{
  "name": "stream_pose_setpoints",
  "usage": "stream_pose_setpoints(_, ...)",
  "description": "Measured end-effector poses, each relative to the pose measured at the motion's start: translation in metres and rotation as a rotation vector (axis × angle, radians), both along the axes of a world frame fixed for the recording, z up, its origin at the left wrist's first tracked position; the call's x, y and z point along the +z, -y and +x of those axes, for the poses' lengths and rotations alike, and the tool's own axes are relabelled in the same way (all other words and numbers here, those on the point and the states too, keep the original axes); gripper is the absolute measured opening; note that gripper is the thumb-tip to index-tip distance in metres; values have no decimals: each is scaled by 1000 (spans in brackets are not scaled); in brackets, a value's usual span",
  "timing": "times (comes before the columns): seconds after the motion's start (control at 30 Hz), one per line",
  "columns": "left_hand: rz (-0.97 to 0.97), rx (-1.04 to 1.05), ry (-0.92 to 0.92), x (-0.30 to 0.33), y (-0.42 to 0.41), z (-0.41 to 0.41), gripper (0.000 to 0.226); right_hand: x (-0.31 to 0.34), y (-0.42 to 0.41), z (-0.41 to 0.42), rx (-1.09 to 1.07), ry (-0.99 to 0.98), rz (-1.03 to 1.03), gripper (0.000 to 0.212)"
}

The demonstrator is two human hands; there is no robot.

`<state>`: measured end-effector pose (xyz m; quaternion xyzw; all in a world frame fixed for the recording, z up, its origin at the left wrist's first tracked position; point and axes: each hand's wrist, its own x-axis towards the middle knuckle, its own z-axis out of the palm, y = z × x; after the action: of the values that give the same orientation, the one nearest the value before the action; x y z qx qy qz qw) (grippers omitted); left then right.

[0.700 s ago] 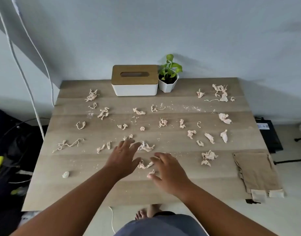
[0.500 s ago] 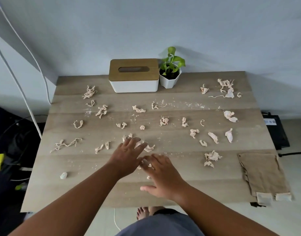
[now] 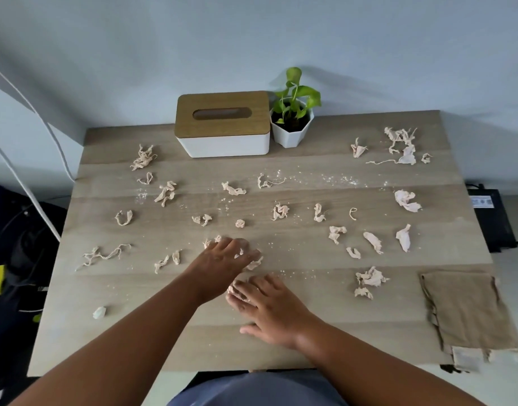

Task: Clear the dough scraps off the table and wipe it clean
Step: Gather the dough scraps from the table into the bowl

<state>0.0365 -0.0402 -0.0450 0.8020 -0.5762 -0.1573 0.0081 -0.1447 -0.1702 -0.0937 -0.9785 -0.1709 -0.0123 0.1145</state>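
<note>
our left hand [image 3: 222, 260] and right hand [image 3: 266, 303], fingers flat and released, press dough scraps [image 3: 253, 263] at the tabletop [image 3: 281, 341] centre; sweeping carelessly could fling scraps off the edge.

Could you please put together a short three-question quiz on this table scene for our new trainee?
1. True or false: the cloth is in the right hand.
2. What stands directly right of the tissue box: A) a cup, B) a potted plant, C) a bottle?
3. Fill in: the left hand lies flat over dough scraps near the table's ____.

Key
1. False: the cloth lies untouched at the table's near right corner; the right hand rests, fingers spread, on scraps near the middle.
2. B.
3. Middle.
</note>
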Motion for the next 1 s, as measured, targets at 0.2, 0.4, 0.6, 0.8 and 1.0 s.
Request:
stream_pose_setpoints(0.2, -55, -4, -121, -8, -2, 5, 43, -9, 5, 7, -24, 119, -3, 50)
stream_pose_setpoints(0.4, -168, 89, -204, -5, 3, 11, 43, -13, 9, 7, -17, 120, 92, 39)
stream_pose_setpoints(0.6, -223, 62, -222, 10, 5, 8, 27, -9, 13, 9, 10, 111, 81, 20)
stream_pose_setpoints(0.8, -264, 119, -316, 15, -2, 4, 4, -7, 13, 12, 24, 177, 83, 28)
stream_pose_setpoints(1.0, -223, 82, -257, 26, 5, 5, 18, -4, 17, 11, 57, 194, -2, 50)
